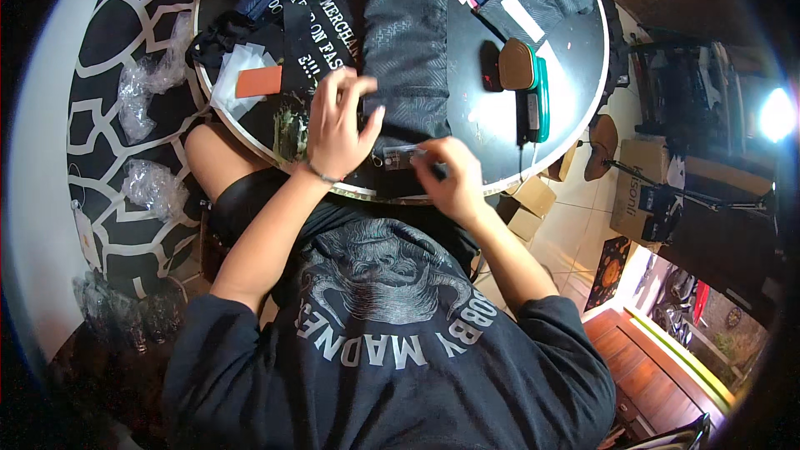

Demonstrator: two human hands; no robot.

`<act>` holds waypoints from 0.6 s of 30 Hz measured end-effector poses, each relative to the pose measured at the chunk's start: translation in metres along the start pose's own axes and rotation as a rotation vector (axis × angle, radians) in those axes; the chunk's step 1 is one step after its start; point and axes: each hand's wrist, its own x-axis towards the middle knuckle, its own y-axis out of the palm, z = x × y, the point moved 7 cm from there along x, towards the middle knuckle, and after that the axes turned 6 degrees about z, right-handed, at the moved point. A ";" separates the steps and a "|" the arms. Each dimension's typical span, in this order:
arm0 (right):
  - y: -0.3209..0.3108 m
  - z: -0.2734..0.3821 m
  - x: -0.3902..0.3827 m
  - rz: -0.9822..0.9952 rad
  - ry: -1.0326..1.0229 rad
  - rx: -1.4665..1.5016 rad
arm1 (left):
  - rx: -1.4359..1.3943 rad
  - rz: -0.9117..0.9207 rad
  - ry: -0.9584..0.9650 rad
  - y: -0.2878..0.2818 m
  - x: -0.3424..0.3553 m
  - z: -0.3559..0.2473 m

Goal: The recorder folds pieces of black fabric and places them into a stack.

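Observation:
A folded black patterned cloth [406,54] lies lengthwise on the round table in front of me. My left hand [342,129] is at its lower left edge, fingers spread and thumb apart, gripping nothing. Just below the cloth's near end is a small dark, shiny tag-like piece [397,157]. At the right end of that piece is my right hand [452,179], its fingers curled in towards the thumb. Whatever is between those fingers is hidden and slightly blurred.
On the round black table [479,146] a green handheld device with a brown pad [533,87] stands to the right. More folded dark cloths [546,0] lie at the far right. An orange card [259,82] rests on white paper at left. Clear plastic wrapping [154,189] lies left of the table.

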 end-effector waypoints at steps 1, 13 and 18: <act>0.012 0.007 -0.007 0.078 -0.048 -0.019 | -0.078 0.027 0.033 -0.004 -0.017 -0.007; 0.043 0.011 0.004 0.157 -0.038 -0.217 | 0.023 0.258 0.201 0.005 -0.096 -0.016; 0.047 0.018 0.001 0.145 -0.147 -0.320 | 0.021 0.251 0.217 0.008 -0.098 -0.016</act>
